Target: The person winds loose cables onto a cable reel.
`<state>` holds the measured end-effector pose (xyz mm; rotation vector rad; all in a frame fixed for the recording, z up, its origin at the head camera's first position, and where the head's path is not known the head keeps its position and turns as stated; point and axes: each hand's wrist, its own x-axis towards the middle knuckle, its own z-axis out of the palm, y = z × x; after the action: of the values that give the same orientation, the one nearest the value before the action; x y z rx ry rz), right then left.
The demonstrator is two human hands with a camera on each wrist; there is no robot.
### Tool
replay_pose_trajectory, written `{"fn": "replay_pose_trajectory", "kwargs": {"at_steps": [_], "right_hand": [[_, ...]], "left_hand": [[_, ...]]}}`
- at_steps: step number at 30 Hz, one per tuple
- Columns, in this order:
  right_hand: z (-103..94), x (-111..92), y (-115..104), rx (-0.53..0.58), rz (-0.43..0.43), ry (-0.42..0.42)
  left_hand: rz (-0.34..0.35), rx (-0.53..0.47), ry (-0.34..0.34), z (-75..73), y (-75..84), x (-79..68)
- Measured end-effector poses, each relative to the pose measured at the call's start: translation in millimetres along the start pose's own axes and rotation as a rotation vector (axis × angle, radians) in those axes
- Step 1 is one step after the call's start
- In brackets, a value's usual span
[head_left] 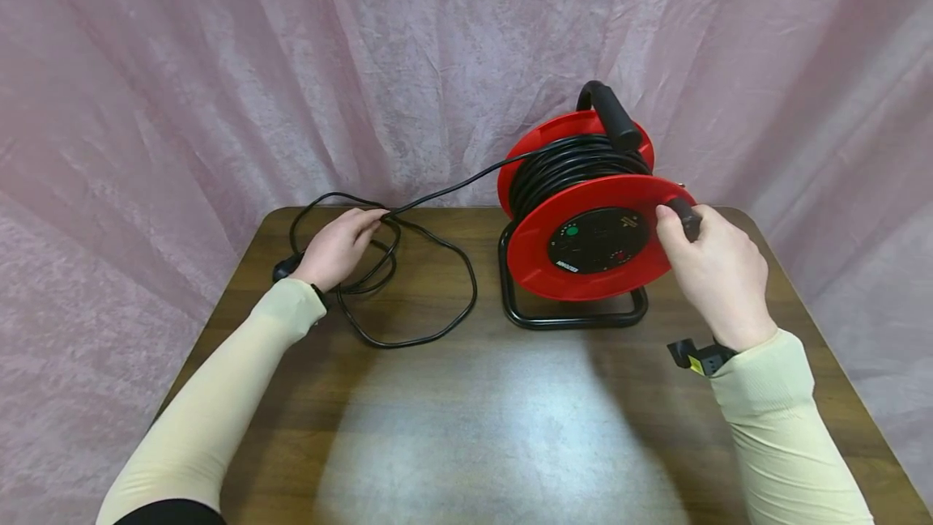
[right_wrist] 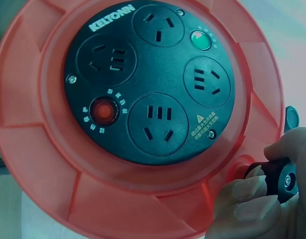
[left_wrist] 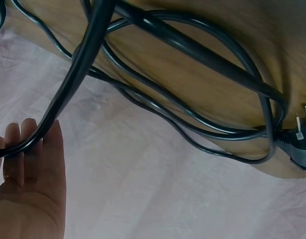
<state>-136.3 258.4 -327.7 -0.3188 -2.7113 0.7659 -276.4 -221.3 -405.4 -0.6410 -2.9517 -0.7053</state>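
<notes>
A red cable reel (head_left: 532, 258) on a black tube stand (head_left: 576, 321) has black cable (head_left: 583, 160) wound round its drum. My right hand (head_left: 717, 266) grips the black crank knob (head_left: 685, 217) on the reel's front disc; in the right wrist view the fingers (right_wrist: 252, 209) wrap round this knob. Off to the left, my left hand (head_left: 338, 245) holds the loose cable (head_left: 466, 182) where it runs from the drum. In the left wrist view the cable crosses the fingers (left_wrist: 31, 149), with the thumb at the frame's edge.
Loose cable loops (head_left: 474, 290) lie on the wooden table (head_left: 496, 428) around the left hand. The cable's plug (left_wrist: 300, 144) lies near the table's edge. A black carrying handle (head_left: 615, 116) tops the reel. Pink curtain (head_left: 437, 47) hangs behind the table.
</notes>
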Motion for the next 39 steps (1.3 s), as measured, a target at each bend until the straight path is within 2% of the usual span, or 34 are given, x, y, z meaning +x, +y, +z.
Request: {"fn": "replay_pose_trajectory", "kwargs": {"at_steps": [11, 19, 23, 30, 39], "right_hand": [[1.9, -2, 9, 0.002, 0.016, 0.007], [5.5, -4, 17, 0.024, 0.036, 0.011], [6.9, -3, 18, 0.028, 0.048, 0.018], [8.2, -4, 26, 0.037, 0.070, 0.013], [13.4, -5, 37, 0.026, 0.051, -0.006]], "left_hand": [[-0.032, -0.037, -0.007, 1.4, 7.4, 2.0], [-0.072, -0.102, 0.025, 3.8, 9.0, -2.1], [-0.080, -0.127, 0.035, 7.2, 6.4, -5.0], [-0.149, -0.231, 0.010, 11.1, -1.0, -10.9], [-0.170, -0.239, 0.018, 13.4, 0.2, -11.4]]}}
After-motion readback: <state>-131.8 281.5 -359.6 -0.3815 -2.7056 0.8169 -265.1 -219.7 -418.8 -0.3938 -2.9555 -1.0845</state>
